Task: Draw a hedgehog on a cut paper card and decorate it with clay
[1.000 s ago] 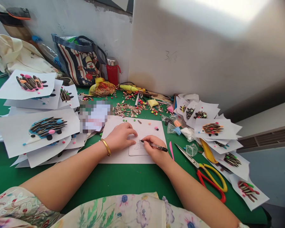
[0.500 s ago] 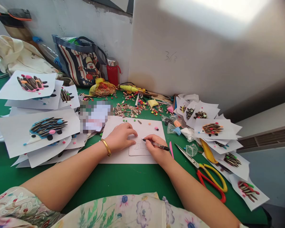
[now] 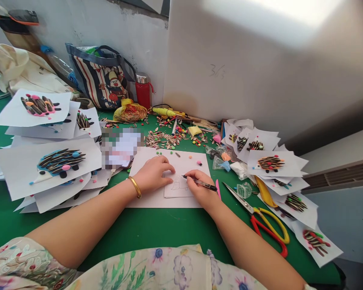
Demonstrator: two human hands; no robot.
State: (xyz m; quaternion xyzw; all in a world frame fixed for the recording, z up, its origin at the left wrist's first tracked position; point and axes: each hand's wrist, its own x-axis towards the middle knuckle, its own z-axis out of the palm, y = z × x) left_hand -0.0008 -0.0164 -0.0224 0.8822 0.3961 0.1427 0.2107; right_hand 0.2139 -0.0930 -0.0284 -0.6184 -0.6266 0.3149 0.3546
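My right hand (image 3: pixel 201 189) holds a black pen (image 3: pixel 204 184) with its tip on a small white paper (image 3: pixel 176 190), where a pen outline shows. This small paper lies on a larger white sheet (image 3: pixel 151 197) on the green table (image 3: pixel 157 225). My left hand (image 3: pixel 153 173), with a gold bangle at the wrist, rests flat on the small paper's left edge, fingers curled down.
Scissors with red and yellow handles (image 3: pixel 260 219) lie right of my right hand, beside a pink tool (image 3: pixel 218 188). Stacks of paper with seed hedgehog pictures sit left (image 3: pixel 48 165) and right (image 3: pixel 272 163). Loose sunflower seeds (image 3: pixel 163 139), a red flask (image 3: pixel 143 90) and a striped bag (image 3: pixel 103 78) stand behind.
My right hand and the pen have shifted slightly to the right across the small paper, and the drawn outline has grown. My left hand has stayed in place.
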